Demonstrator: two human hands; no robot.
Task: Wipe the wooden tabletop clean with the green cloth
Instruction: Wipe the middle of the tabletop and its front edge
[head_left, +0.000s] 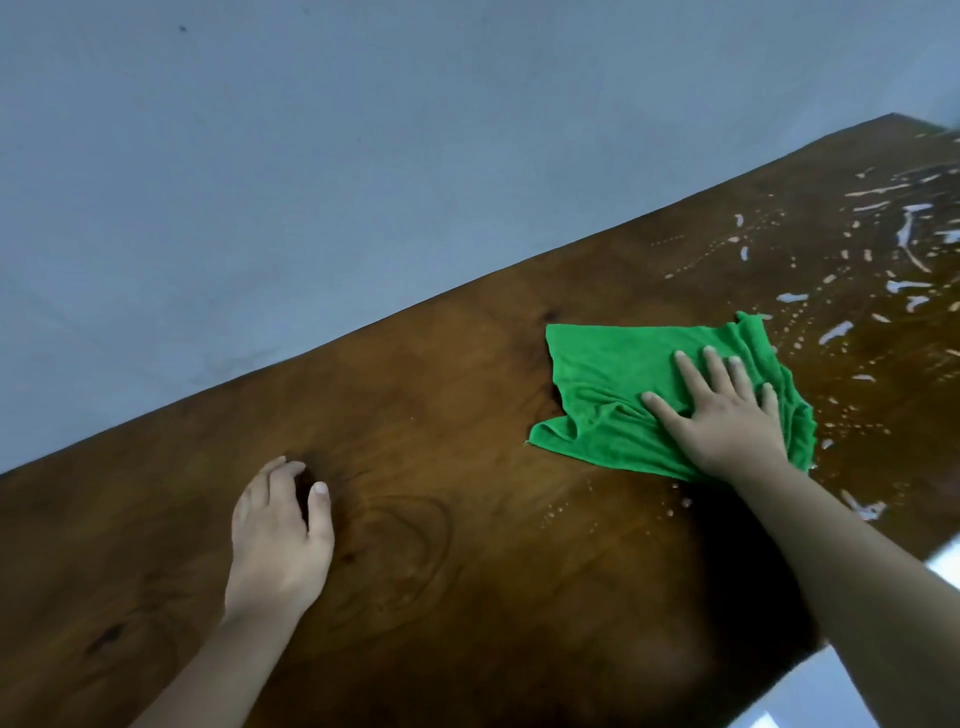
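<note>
A green cloth lies partly bunched on the dark wooden tabletop, right of the middle. My right hand presses flat on the cloth's right half, fingers spread. My left hand rests on the bare wood to the left, fingers curled down and holding nothing. Wet streaks and droplets shine on the wood to the right of the cloth.
A plain grey-blue wall runs along the table's far edge. The table's near right edge drops off to a pale floor. A few droplets lie just below the cloth.
</note>
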